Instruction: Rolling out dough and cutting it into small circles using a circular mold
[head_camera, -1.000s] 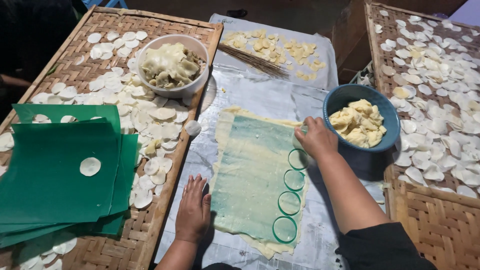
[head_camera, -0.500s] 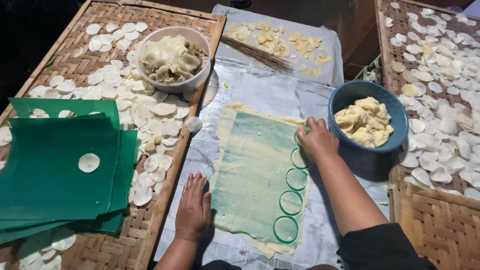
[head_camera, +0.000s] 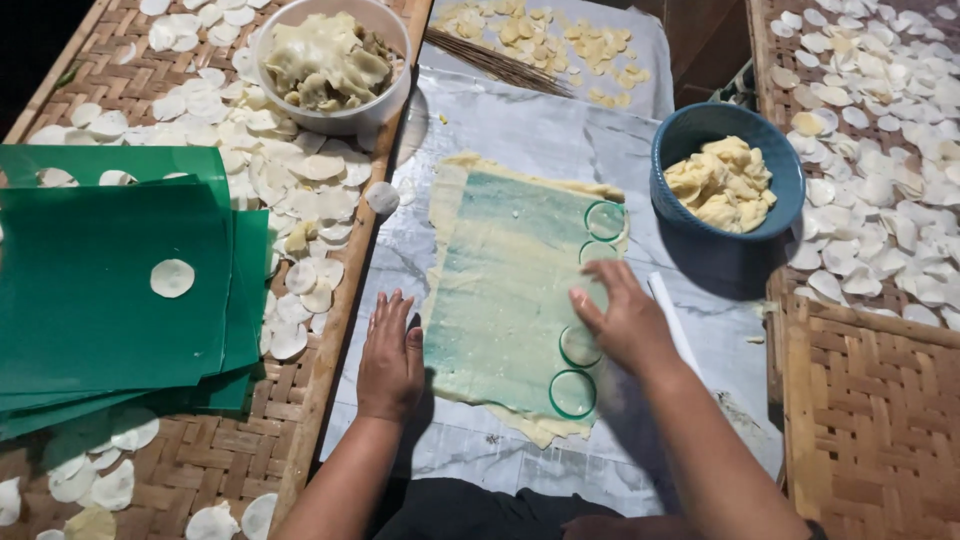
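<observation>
We pressed our left hand (head_camera: 390, 352) flat, open, beside the dough's (head_camera: 505, 290) left edge, steadying it; right hand (head_camera: 622, 322) gripped a cutter, mostly hidden.

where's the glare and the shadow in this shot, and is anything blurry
Head view: glare sits on the plastic sheet near the white bowl; dark shadow falls below the blue bowl and fills the top left corner; the right hand looks slightly soft; the dough sheet stays sharp.

The dough sheet (head_camera: 510, 290) lies between two woven trays (head_camera: 210, 450) (bowl (head_camera: 727, 180) to its right, beside the far tray).
</observation>
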